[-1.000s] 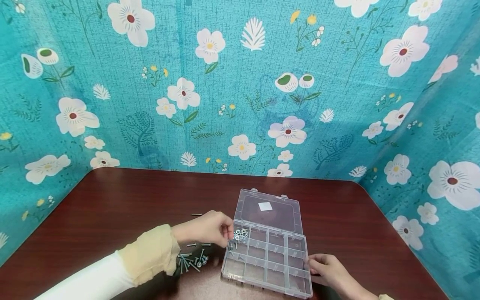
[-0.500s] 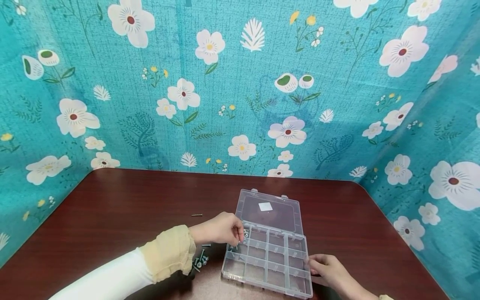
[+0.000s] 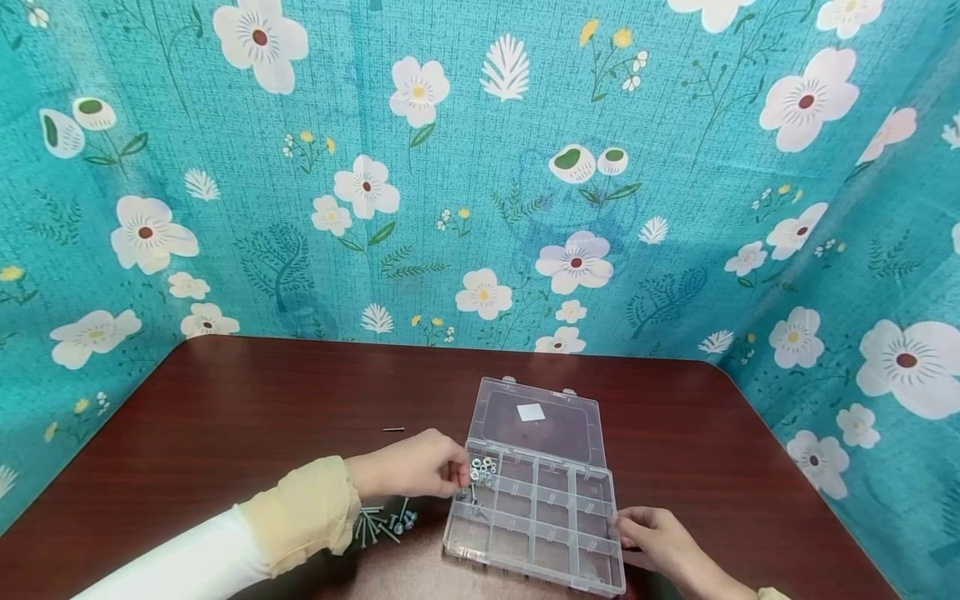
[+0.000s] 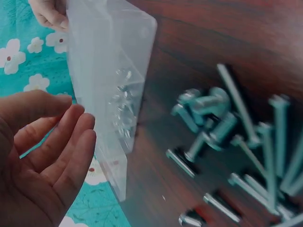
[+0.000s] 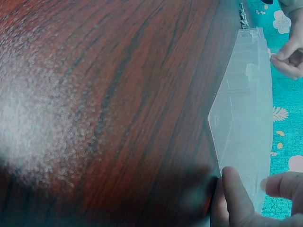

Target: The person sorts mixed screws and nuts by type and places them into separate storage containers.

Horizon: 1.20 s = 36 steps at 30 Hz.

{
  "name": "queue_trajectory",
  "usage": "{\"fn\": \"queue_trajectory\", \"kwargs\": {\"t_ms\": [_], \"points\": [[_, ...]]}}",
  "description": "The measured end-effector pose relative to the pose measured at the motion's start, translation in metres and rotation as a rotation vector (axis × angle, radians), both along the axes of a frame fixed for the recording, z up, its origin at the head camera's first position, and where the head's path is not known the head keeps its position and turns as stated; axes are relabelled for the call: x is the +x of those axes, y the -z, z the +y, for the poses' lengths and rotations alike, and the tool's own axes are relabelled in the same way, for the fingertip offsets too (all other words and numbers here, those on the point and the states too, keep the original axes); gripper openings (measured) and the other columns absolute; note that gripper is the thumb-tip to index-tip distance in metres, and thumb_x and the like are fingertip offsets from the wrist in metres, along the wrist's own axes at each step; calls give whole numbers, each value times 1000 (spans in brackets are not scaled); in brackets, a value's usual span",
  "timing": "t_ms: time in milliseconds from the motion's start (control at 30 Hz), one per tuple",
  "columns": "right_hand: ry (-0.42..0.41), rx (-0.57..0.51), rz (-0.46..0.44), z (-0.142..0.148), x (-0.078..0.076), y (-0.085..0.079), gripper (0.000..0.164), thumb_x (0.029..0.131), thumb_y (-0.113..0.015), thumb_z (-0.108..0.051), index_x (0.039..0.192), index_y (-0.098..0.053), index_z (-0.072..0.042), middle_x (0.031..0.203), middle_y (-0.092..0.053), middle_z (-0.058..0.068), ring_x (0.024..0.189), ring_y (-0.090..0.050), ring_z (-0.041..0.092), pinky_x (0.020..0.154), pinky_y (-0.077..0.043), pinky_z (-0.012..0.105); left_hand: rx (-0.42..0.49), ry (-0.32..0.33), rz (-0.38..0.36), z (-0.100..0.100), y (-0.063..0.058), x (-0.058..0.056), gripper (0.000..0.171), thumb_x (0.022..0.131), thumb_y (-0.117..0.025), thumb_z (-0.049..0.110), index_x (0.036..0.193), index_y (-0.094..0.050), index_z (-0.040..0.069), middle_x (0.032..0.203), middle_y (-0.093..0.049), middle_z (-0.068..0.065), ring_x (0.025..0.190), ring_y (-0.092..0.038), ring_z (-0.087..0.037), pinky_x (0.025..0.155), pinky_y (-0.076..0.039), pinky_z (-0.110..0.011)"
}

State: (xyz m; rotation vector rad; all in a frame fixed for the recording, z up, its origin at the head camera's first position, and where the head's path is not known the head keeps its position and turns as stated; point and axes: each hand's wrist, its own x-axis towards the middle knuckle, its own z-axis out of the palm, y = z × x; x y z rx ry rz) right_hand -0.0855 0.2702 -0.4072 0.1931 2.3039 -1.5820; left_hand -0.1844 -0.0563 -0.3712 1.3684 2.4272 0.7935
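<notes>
A clear plastic compartment box (image 3: 512, 546) lies on the table with its lid (image 3: 495, 408) folded back. My left hand (image 3: 427, 465) hovers at the box's left edge, beside the back-left compartments. In the left wrist view its fingers (image 4: 78, 156) are loosely bent with nothing visible between them. Nuts (image 3: 480, 468) fill the back-left compartment, and a few bolts (image 3: 473, 493) lie in the one in front of it. My right hand (image 3: 652, 537) grips the box's right side, its thumb (image 5: 279, 184) and forefinger (image 5: 235, 191) on either side of the wall.
A pile of loose screws and bolts (image 4: 222, 118) lies on the dark wood table (image 3: 285, 400), left of the box, partly behind the left sleeve (image 3: 307, 517). One lone screw (image 3: 393, 429) lies further back. A blue flowered cloth (image 3: 450, 208) hangs behind the table.
My left hand went right over the nuts compartment, then drew back left to the box's edge, uncovering the nuts and the screw pile again. The right hand and box stayed put.
</notes>
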Motion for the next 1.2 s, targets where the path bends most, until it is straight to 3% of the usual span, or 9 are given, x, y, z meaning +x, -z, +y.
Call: {"fn": "queue_trajectory", "kwargs": {"t_ms": [267, 433, 600, 1067, 1200], "points": [[-8, 7, 2, 2, 0, -1, 42, 94, -46, -12, 111, -42, 27, 93, -58, 12, 85, -56, 16, 79, -54, 42, -212, 68, 65, -18, 1, 5, 18, 74, -63, -4, 75, -65, 14, 66, -57, 12, 59, -48, 3, 55, -42, -11], [0, -5, 5, 1, 0, 0, 41, 92, -46, -9, 110, -43, 27, 91, -57, 10, 82, -55, 15, 78, -54, 40, -284, 95, 98, -23, 4, 7, 20, 74, -64, -5, 77, -66, 15, 69, -60, 10, 62, -50, 4, 57, -42, -10], [3, -3, 11, 0, 1, 0, 40, 90, -47, -8, 110, -43, 27, 91, -57, 10, 82, -56, 15, 78, -54, 40, -308, 103, 84, -26, 6, 7, 18, 73, -69, -2, 77, -66, 15, 70, -61, 10, 62, -51, 4, 57, -43, -10], [-22, -7, 15, 1, 1, 1, 42, 93, -47, -11, 110, -42, 27, 92, -58, 9, 84, -56, 16, 79, -54, 41, -339, 114, 193, -27, 10, 12, 22, 64, -71, 0, 74, -66, 18, 66, -56, 12, 59, -47, 4, 55, -39, -8], [-32, -12, 16, 2, 1, 1, 43, 94, -47, -12, 111, -42, 28, 93, -58, 9, 86, -56, 17, 79, -54, 41, -294, 122, 156, -25, 11, 12, 22, 61, -70, 0, 73, -63, 18, 65, -53, 13, 59, -45, 5, 54, -37, -8]]}}
